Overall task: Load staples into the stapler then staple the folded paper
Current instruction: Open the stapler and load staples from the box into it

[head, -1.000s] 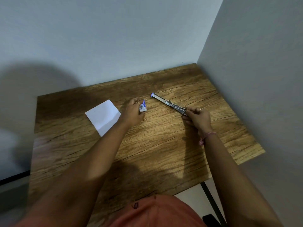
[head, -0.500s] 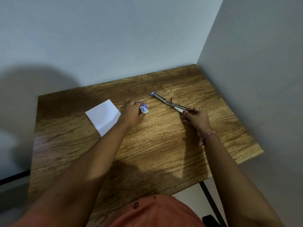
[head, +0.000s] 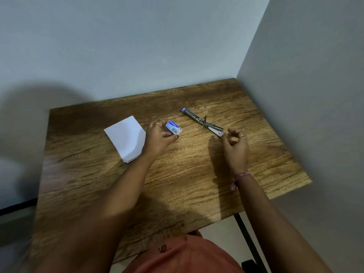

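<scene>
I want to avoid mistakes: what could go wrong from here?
1. The opened stapler lies free on the table; the right hand is just off its near end, so it may slide when staples go in.
2. The small staple box in the left hand could spill.

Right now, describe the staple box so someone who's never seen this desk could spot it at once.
Start at the wooden table pushed into the wall corner. Near its middle, between the white folded paper and the opened metal stapler, the left hand pinches a tiny box. It is the only blue-and-white printed thing there, far smaller than the paper and not metal like the stapler.
</scene>
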A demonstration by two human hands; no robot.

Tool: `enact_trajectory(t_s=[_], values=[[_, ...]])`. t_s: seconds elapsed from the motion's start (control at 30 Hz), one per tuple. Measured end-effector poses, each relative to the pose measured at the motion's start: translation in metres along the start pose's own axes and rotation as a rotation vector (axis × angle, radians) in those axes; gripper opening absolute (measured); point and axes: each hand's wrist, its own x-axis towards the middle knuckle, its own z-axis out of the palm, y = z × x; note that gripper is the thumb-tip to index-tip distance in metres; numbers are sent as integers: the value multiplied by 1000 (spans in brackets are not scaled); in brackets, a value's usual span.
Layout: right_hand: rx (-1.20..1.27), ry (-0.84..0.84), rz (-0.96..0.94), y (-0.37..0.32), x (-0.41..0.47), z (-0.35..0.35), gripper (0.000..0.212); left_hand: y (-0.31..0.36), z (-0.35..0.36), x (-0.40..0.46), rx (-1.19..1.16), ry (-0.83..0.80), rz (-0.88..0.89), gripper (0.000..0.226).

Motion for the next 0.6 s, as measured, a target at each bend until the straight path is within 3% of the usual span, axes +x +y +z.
enact_trajectory(t_s=[0.07,0.13,0.27,0.4,0.6], values=[[56,-104,-41,-8,-10,4,15,3,2,-7,-100,-7,-17,67],[136,-309,-42,-19,-17,8,13,6,4,-14,-171,-8,-30,69],[363,-628,62,-40,-28,20,10,12,9,-22,-277,27,-30,73],[515,-675,140,-52,-38,28,4,17,13,-31,-258,46,3,73],[517,-621,155,-58,-43,21,7,22,10,-46,-231,19,37,65]])
